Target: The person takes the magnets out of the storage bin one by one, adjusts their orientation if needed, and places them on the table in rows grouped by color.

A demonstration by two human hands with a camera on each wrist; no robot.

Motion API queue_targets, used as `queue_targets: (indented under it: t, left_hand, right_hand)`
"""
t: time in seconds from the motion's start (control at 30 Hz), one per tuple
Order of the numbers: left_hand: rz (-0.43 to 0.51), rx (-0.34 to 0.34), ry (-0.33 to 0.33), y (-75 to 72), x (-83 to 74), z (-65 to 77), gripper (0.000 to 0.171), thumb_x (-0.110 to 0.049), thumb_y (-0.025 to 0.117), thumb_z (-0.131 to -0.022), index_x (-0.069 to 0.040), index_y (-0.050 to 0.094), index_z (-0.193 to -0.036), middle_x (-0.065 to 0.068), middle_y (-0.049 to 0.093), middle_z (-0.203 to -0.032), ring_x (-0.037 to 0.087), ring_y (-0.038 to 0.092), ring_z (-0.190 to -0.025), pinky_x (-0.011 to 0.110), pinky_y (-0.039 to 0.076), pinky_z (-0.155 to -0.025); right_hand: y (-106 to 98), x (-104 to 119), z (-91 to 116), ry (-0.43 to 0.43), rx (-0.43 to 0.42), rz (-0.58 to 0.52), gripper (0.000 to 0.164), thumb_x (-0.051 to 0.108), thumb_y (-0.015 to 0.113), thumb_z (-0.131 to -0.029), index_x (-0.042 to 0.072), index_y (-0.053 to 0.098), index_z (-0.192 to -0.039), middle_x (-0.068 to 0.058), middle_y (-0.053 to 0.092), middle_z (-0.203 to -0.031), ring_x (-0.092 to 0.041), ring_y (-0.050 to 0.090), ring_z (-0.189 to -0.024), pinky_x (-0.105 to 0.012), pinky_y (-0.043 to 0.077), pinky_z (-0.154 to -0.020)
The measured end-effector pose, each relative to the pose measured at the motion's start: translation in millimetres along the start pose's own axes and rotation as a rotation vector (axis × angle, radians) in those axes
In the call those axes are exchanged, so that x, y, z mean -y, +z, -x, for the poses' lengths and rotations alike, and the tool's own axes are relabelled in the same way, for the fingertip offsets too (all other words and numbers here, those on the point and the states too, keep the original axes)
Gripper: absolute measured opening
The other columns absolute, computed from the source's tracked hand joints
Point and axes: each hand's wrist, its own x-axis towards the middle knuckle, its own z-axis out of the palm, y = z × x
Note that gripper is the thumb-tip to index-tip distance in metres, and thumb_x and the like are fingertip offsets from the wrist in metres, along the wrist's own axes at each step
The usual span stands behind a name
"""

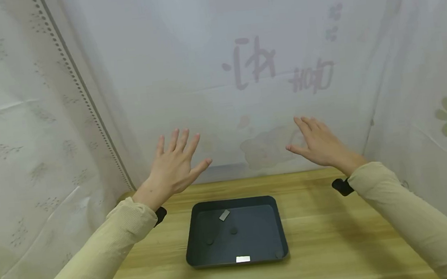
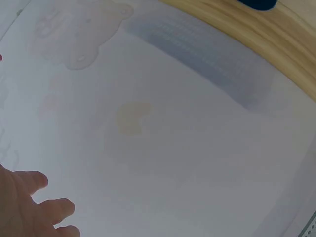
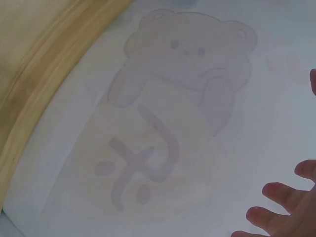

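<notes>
My left hand (image 1: 172, 168) is raised over the far left part of the table, its fingers spread and straight, holding nothing. Across from it, my right hand (image 1: 319, 145) is held up over the far right side, fingers extended and thumb apart, also without anything in it. Between and below them lies a dark rectangular tray (image 1: 258, 233) on the table. Inside the tray are a small grey rectangular piece (image 1: 224, 215) near the back, a bright white rectangle (image 1: 243, 259) at the front edge, and dark round discs (image 1: 233, 231). Fingers of each hand show at the lower edges of the wrist views.
The wooden table (image 1: 312, 248) reaches back to a pale printed curtain (image 1: 200, 69). More curtain hangs close on the left (image 1: 36, 145) and right sides. In the right wrist view, a printed bear (image 3: 192, 44) shows on the cloth beyond the table edge.
</notes>
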Motion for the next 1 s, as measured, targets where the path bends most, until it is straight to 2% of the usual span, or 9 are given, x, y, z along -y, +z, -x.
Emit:
queue_targets:
  t: [0.17,0.3,0.73,0.87,1.0]
  left_hand:
    - [-0.002,-0.001,-0.002,-0.3,-3.4,-1.3,0.081,-0.071,0.025,-0.094,-0.02,0.014,-0.156,0.014,0.011,-0.162,0.035,0.003,-0.15,0.061,-0.003,-0.116]
    - [0.002,-0.015,0.01,-0.3,-6.2,-1.8,0.084,-0.074,0.025,-0.092,-0.022,0.014,-0.156,0.013,0.011,-0.163,0.035,0.003,-0.15,0.06,-0.005,-0.116]
    - [0.0,-0.077,0.029,-0.7,-9.7,-1.6,0.087,-0.076,0.024,-0.09,-0.022,0.011,-0.157,0.01,0.008,-0.163,0.034,0.004,-0.15,0.06,0.0,-0.117]
    - [0.039,-0.094,0.034,2.4,-12.7,1.9,0.087,-0.076,0.026,-0.09,-0.022,0.011,-0.157,0.009,0.008,-0.163,0.033,0.004,-0.15,0.059,0.002,-0.117]
    - [0.086,-0.113,0.068,13.9,-19.1,11.5,0.086,-0.074,0.029,-0.091,-0.021,0.012,-0.156,0.008,0.008,-0.163,0.031,0.006,-0.15,0.058,0.008,-0.118]
  right_hand:
    - [-1,2,2,0.006,0.0,-0.029,0.09,0.059,0.047,-0.094,0.007,0.006,-0.156,-0.025,0.014,-0.159,-0.048,0.012,-0.144,-0.06,0.009,-0.116]
    - [-2,5,4,0.012,-0.014,-0.057,0.087,0.057,0.048,-0.095,0.009,0.008,-0.156,-0.024,0.017,-0.158,-0.047,0.015,-0.143,-0.062,0.015,-0.114]
    - [0,9,5,0.02,-0.067,-0.172,0.081,0.048,0.052,-0.096,0.008,0.013,-0.155,-0.023,0.024,-0.155,-0.044,0.021,-0.142,-0.062,0.023,-0.11]
    - [3,9,10,0.009,-0.119,-0.23,0.079,0.049,0.051,-0.096,0.008,0.018,-0.154,-0.021,0.03,-0.153,-0.042,0.025,-0.14,-0.061,0.026,-0.109]
    - [10,12,19,-0.026,-0.195,-0.315,0.073,0.045,0.052,-0.097,0.005,0.025,-0.152,-0.021,0.038,-0.147,-0.041,0.03,-0.137,-0.059,0.027,-0.108]
